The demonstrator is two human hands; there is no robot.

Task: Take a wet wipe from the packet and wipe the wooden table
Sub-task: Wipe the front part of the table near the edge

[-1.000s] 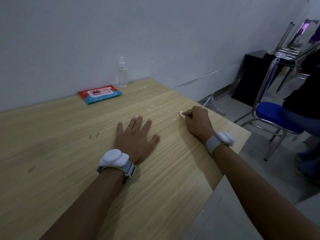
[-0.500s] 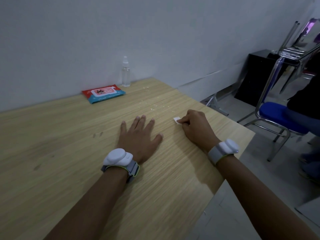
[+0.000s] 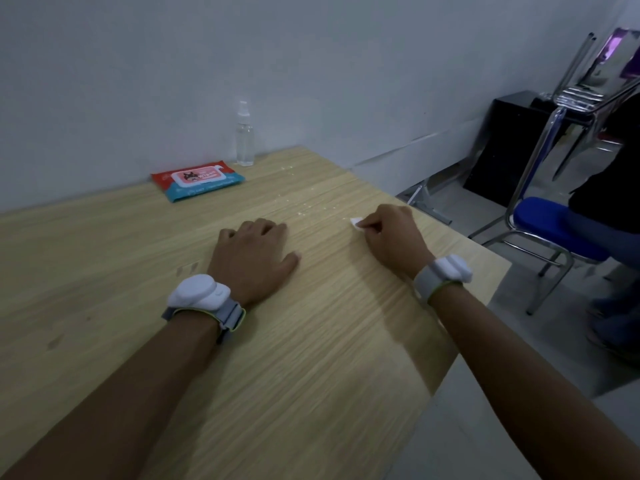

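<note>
A light wooden table (image 3: 311, 341) fills the view. The red and blue wet wipe packet (image 3: 197, 180) lies flat at its far side by the wall. My right hand (image 3: 393, 237) pinches a small folded white wet wipe (image 3: 355, 223) against the table, right of the middle; most of the wipe is hidden under the fingers. White specks (image 3: 313, 206) dot the wood just beyond and to the left of the wipe. My left hand (image 3: 252, 258) rests on the table near the middle, its fingers curled under and holding nothing.
A clear spray bottle (image 3: 245, 135) stands by the wall, right of the packet. The table's right edge runs just past my right wrist. Beyond it stand a blue-seated metal chair (image 3: 547, 220), a seated person's legs (image 3: 609, 237) and a black cabinet (image 3: 502, 147).
My left hand's fingers have gone from lying flat and spread to curled under. My right hand has slid the wipe a little toward me and leftward on the table.
</note>
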